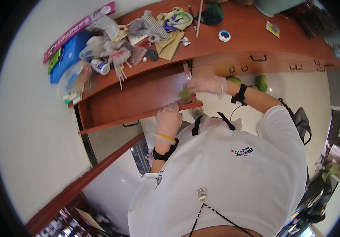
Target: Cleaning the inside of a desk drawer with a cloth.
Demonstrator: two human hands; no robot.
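A reddish-brown wooden drawer (122,97) stands pulled out below the tabletop, its inside showing bare wood. My left hand (169,118), in a thin clear glove, rests with its fingers over the drawer's front edge. At the drawer's right end is my right hand (207,85), gloved too and blurred. It is on a crumpled yellow-green cloth (185,94), which lies against the inside corner of the drawer.
The wooden tabletop (205,47) bears plastic bags (119,53), a white bottle (100,67), a blue box (71,54), a tape roll (224,35) and a pale stick (200,18). Several green fruits (261,83) lie on the tiled floor, right of the drawer. A wall borders the left.
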